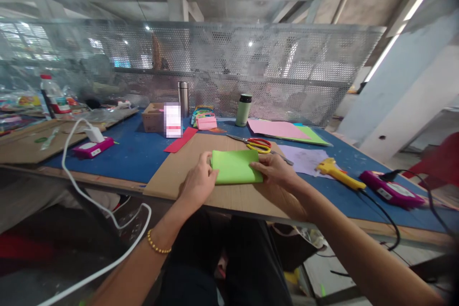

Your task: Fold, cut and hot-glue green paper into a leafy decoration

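A folded bright green sheet (235,167) is held between both hands, just above a brown cardboard sheet (168,169) at the table's front edge. My left hand (201,178) pinches its left edge, thumb in front and fingers behind. At the right edge my right hand (274,168) grips it the same way, with the thumb on the front face. Scissors with red and yellow handles (260,145) lie just behind the green sheet. Beyond my right hand is a grey-handled tool (283,157), partly hidden.
Purple felt (304,158), a yellow glue gun (340,174) and a purple power strip (390,189) lie to the right. Behind stand a green cup (244,111), pink sheets (279,129), a steel flask (183,99) and a cardboard box (153,117). A white cable (64,148) hangs at left.
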`<move>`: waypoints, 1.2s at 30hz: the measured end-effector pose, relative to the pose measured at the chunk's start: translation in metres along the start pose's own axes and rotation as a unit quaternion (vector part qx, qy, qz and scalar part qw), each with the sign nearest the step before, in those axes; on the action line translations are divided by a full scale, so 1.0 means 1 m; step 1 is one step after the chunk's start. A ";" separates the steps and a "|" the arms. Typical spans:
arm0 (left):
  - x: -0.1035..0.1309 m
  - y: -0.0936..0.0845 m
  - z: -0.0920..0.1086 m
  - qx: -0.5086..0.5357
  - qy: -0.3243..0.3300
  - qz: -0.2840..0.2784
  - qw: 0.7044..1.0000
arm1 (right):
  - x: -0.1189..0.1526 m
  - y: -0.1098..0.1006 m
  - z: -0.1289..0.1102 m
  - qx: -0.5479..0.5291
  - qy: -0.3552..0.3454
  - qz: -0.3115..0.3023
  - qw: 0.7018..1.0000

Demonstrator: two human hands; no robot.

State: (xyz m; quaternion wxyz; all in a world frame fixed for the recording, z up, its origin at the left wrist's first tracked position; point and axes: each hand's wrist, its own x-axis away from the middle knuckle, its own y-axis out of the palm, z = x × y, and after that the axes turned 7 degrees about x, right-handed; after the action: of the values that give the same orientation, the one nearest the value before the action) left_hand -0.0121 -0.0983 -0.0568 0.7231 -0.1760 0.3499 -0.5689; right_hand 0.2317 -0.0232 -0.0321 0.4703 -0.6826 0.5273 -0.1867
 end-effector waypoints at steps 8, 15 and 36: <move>-0.008 0.018 -0.002 -0.119 0.008 0.013 0.993 | -0.007 0.018 -0.006 0.144 0.015 0.032 0.989; -0.009 0.022 -0.004 -0.153 -0.001 0.019 0.988 | -0.005 0.021 -0.008 0.203 0.027 0.045 0.978; -0.004 0.020 0.003 -0.260 0.049 -0.016 0.964 | -0.006 0.022 -0.006 0.240 0.032 0.042 0.969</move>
State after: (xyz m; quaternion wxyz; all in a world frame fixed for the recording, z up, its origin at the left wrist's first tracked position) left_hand 0.0039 -0.0892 -0.0667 0.6252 -0.3359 0.5180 -0.4775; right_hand 0.2126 -0.0207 -0.0459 0.6108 -0.5204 0.5100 -0.3097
